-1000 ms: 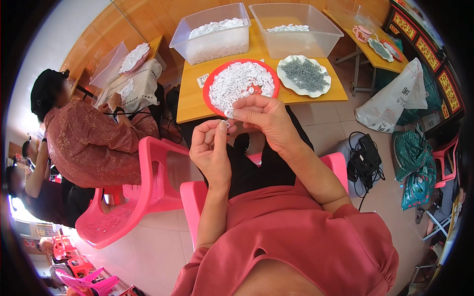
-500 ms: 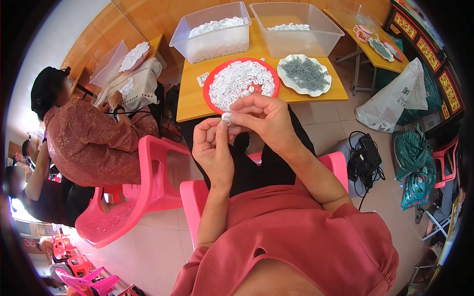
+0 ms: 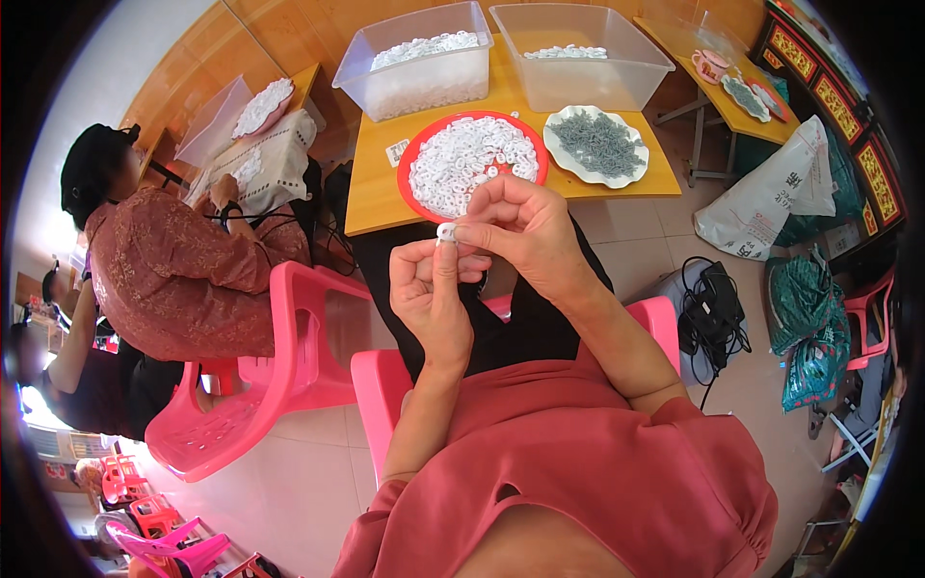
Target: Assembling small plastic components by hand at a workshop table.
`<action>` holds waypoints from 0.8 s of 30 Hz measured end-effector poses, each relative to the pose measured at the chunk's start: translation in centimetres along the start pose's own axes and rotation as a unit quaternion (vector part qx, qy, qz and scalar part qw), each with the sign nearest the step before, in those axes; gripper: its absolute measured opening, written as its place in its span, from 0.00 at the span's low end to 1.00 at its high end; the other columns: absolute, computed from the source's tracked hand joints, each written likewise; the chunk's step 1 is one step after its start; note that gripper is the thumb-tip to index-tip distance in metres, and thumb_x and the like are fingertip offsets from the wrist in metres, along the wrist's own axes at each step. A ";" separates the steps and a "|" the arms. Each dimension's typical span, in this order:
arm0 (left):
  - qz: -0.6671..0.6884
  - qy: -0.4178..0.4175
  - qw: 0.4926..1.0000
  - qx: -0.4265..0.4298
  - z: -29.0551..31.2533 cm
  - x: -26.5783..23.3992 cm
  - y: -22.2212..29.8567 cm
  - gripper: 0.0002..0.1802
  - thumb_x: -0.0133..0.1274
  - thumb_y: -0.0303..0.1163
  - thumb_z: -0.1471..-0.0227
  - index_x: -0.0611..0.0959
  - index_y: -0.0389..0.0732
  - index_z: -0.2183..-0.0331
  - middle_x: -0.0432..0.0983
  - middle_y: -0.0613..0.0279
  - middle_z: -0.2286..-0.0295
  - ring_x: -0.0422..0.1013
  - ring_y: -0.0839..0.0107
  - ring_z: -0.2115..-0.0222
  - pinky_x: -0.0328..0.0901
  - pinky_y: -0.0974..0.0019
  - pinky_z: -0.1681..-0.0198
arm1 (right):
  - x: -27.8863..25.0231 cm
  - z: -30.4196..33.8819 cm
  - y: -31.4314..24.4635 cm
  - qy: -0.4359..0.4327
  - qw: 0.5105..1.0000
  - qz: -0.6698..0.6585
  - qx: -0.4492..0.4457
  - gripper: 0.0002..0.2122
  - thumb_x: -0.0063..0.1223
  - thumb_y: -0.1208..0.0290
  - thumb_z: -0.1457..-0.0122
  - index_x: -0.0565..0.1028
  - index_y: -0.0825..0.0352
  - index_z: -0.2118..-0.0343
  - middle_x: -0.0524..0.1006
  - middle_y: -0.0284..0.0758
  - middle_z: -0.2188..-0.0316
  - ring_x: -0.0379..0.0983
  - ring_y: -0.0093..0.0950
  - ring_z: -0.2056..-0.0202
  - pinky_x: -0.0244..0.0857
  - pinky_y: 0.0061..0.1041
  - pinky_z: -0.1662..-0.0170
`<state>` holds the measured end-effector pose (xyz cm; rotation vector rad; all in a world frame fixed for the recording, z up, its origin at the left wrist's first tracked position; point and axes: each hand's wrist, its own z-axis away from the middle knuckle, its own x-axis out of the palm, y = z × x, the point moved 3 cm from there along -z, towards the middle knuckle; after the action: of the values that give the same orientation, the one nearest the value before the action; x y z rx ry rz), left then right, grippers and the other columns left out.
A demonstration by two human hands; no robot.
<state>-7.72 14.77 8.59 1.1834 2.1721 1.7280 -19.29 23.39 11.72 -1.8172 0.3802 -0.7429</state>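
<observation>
I've got wood-panel wall [image 3: 289,43] across the top of my feed, pale wall [image 3: 106,87] on the left. Pinkish tile floor [image 3: 299,482], yellow table [image 3: 379,204] up front, pink plastic armchair [image 3: 291,332] to the left, dark cabinet [image 3: 840,120] with red-and-gold panels far right. Bright glare [image 3: 37,405] lower left, above some pink chairs [image 3: 159,547].

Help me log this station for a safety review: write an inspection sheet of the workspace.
Surface: yellow table, two clear bins at its back.
Job's things: white pieces heaped on a red tray; gray pieces on a white plate.
Clutter: white sack and green bags at right.
Hands: left hand pinches a small white piece; right hand touches it.
Cables: tangled black cords, right of the chair.
Surroundings: seated co-worker and pink chair at left.
</observation>
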 end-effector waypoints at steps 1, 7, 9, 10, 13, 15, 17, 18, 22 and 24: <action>0.000 0.000 1.000 0.000 0.0 0.0 0.1 0.05 0.53 0.26 0.33 0.74 0.35 0.60 0.84 0.53 0.70 0.80 0.72 0.73 0.73 0.74 0.70 | -0.1 0.0 -0.2 -0.006 1.000 -0.002 -0.002 0.08 0.65 0.83 0.41 0.75 0.69 0.63 0.83 0.32 0.68 0.79 0.16 0.64 0.72 0.17 0.59; 0.031 -0.029 0.999 -0.005 -0.4 -0.2 0.0 0.05 0.53 0.25 0.33 0.74 0.35 0.61 0.84 0.53 0.71 0.80 0.72 0.75 0.72 0.75 0.72 | -0.2 0.0 -0.2 -0.026 0.999 -0.032 0.001 0.11 0.65 0.83 0.41 0.71 0.66 0.67 0.83 0.33 0.69 0.79 0.16 0.64 0.73 0.17 0.59; 0.043 -0.032 0.998 -0.026 -0.6 -0.2 -0.2 0.05 0.53 0.25 0.33 0.74 0.36 0.62 0.84 0.53 0.72 0.80 0.72 0.76 0.71 0.76 0.73 | -0.3 -0.1 -0.3 -0.026 0.999 -0.034 0.000 0.11 0.65 0.83 0.41 0.70 0.65 0.68 0.83 0.33 0.69 0.79 0.16 0.64 0.73 0.17 0.59; 0.043 -0.032 0.998 -0.026 -0.7 -0.3 -0.4 0.05 0.53 0.25 0.33 0.74 0.36 0.62 0.84 0.53 0.72 0.80 0.72 0.76 0.71 0.76 0.73 | -0.4 -0.1 -0.3 -0.028 0.999 -0.031 -0.002 0.12 0.65 0.83 0.41 0.69 0.64 0.68 0.83 0.33 0.69 0.79 0.16 0.64 0.72 0.17 0.59; 0.072 -0.055 0.995 -0.052 -1.3 -0.8 -1.0 0.05 0.54 0.25 0.34 0.74 0.36 0.61 0.84 0.52 0.72 0.78 0.73 0.78 0.69 0.76 0.75 | -0.6 -0.1 -0.4 -0.034 0.999 -0.040 0.000 0.13 0.65 0.83 0.41 0.68 0.63 0.68 0.83 0.33 0.70 0.79 0.16 0.65 0.72 0.17 0.59; 0.119 -0.108 0.985 -0.060 -1.7 -0.9 -0.9 0.10 0.54 0.26 0.34 0.77 0.32 0.54 0.83 0.52 0.74 0.75 0.74 0.81 0.68 0.76 0.78 | -0.6 -0.1 -0.7 -0.037 0.998 -0.052 0.004 0.13 0.65 0.82 0.41 0.68 0.63 0.68 0.83 0.33 0.70 0.79 0.16 0.65 0.71 0.17 0.60; 0.104 -0.146 0.981 -0.074 -2.1 -1.8 -1.1 0.14 0.54 0.27 0.34 0.77 0.31 0.50 0.83 0.52 0.75 0.74 0.74 0.82 0.67 0.76 0.78 | -0.4 -0.1 -0.7 -0.048 0.995 -0.079 0.028 0.15 0.65 0.82 0.41 0.66 0.61 0.69 0.83 0.33 0.71 0.79 0.16 0.66 0.70 0.17 0.61; 0.089 -0.181 0.976 -0.087 -2.1 -2.0 -1.2 0.18 0.53 0.28 0.34 0.77 0.29 0.46 0.83 0.52 0.76 0.73 0.74 0.83 0.67 0.76 0.79 | -0.4 0.0 -0.8 -0.049 0.995 -0.079 0.029 0.15 0.65 0.82 0.41 0.66 0.61 0.69 0.83 0.33 0.71 0.79 0.16 0.66 0.70 0.17 0.61; 0.065 -0.172 0.982 -0.044 -1.9 -2.2 -1.3 0.19 0.53 0.31 0.33 0.79 0.28 0.47 0.81 0.53 0.78 0.72 0.76 0.84 0.65 0.76 0.81 | 0.2 0.0 -0.2 -0.071 0.989 -0.127 0.036 0.15 0.65 0.83 0.41 0.65 0.61 0.71 0.82 0.34 0.73 0.78 0.18 0.70 0.69 0.17 0.68; 0.068 -0.158 0.984 -0.039 -1.7 -1.9 -1.2 0.18 0.53 0.31 0.33 0.80 0.28 0.48 0.81 0.54 0.79 0.71 0.76 0.84 0.64 0.77 0.81 | 0.3 0.0 0.0 -0.069 0.986 -0.149 0.028 0.15 0.64 0.83 0.41 0.65 0.62 0.71 0.82 0.35 0.74 0.79 0.19 0.73 0.69 0.18 0.73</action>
<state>-7.93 12.23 7.39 1.4995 1.8610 1.5313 -19.05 23.20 11.80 -1.8810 -0.0048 -0.8171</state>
